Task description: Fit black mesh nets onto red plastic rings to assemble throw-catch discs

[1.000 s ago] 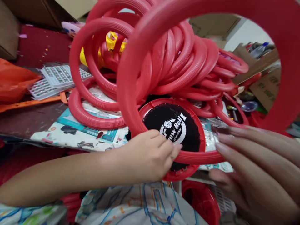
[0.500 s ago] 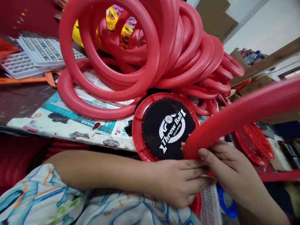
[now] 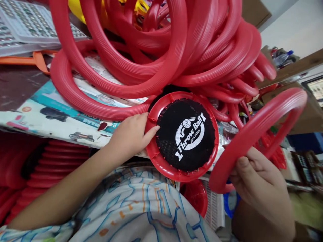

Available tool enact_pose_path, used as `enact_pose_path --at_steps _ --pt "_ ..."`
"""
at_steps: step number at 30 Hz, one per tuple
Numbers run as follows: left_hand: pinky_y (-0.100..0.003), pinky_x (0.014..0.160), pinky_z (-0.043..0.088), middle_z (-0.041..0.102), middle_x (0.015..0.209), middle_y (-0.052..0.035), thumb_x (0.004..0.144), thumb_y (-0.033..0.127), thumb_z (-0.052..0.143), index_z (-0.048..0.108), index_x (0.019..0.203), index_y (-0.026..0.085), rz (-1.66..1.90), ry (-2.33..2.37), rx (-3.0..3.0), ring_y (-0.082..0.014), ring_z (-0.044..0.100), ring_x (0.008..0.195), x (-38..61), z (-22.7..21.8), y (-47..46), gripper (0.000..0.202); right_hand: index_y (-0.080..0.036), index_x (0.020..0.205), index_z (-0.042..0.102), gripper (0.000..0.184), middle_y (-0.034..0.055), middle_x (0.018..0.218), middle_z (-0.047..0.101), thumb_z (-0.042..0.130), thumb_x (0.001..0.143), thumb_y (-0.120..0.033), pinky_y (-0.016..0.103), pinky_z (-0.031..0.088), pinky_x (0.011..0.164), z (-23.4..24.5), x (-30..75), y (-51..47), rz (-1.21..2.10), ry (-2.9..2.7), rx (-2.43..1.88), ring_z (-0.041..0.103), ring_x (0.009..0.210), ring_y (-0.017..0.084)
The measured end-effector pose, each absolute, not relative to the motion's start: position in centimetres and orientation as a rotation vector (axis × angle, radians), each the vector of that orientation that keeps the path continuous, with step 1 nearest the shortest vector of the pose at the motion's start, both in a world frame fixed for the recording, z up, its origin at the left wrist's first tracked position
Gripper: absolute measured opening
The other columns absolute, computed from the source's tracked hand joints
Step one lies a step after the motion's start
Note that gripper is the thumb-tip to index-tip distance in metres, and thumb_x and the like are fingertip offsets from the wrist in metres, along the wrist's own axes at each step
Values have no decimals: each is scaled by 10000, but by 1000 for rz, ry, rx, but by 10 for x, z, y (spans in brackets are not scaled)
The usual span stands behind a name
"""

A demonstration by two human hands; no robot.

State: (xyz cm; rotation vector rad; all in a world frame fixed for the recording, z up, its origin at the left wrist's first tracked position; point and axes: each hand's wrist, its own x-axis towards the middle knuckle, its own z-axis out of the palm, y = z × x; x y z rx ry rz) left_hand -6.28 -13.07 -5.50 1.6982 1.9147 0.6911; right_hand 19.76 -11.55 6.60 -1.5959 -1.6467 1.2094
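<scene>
My left hand (image 3: 133,132) grips the left rim of a round throw-ball catcher (image 3: 189,143), thumb on top and fingers partly hidden at its edge. The catcher has a red plastic rim and black mesh printed with white "Throw Ball" lettering. It lies tilted at the table's front edge, face up. Over on the right, my right hand (image 3: 259,185) is closed around the lower part of a red ribbed plastic ring (image 3: 259,127), held up off the table. Some of its fingers are hidden behind the ring.
A heap of red rings (image 3: 161,80) covers the back of the table on printed cardboard (image 3: 42,116). Trays of small shiny pieces (image 3: 32,23) sit at the back left. Stacked red rings (image 3: 60,174) are below left. A red tub (image 3: 195,196) stands below the catcher.
My left hand has left the ring and moved left onto the catcher's rim. My right hand has moved slightly right and down, keeping the ring. The view has shifted.
</scene>
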Motion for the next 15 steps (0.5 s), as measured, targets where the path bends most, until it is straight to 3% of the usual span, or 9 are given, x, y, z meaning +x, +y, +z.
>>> enact_pose_path --at_steps 4,6,12,15 --pt "-492 826 520 642 985 -164 919 458 433 595 1059 124 748 2040 1773 -343 626 969 -55 -65 -127 397 -338 917 686 190 2 652 575 688 786 -475 288 477 445 67 197 -119 1307 -1602 -1500 507 503 158" --pt "-507 870 514 613 984 -156 899 456 476 599 1083 129 896 2024 1761 -338 605 989 -55 -67 -129 395 -321 915 697 209 -6 613 536 676 788 -486 293 477 486 69 199 -119 1405 -1573 -1451 497 517 151" --pt "-542 955 494 531 1021 -148 885 420 513 628 1133 144 1184 1935 1668 -331 540 1065 -55 -52 -139 389 -284 1165 657 379 -45 548 354 627 811 -417 259 301 416 79 199 -117 1491 -1470 -1420 311 443 114" --pt "-450 859 546 564 1005 -105 873 368 556 650 1141 173 1401 1794 1495 -255 584 962 -49 -38 -145 344 -284 1128 652 417 -46 559 335 609 811 -552 249 250 365 84 194 -117 1368 -1500 -1512 266 418 106"
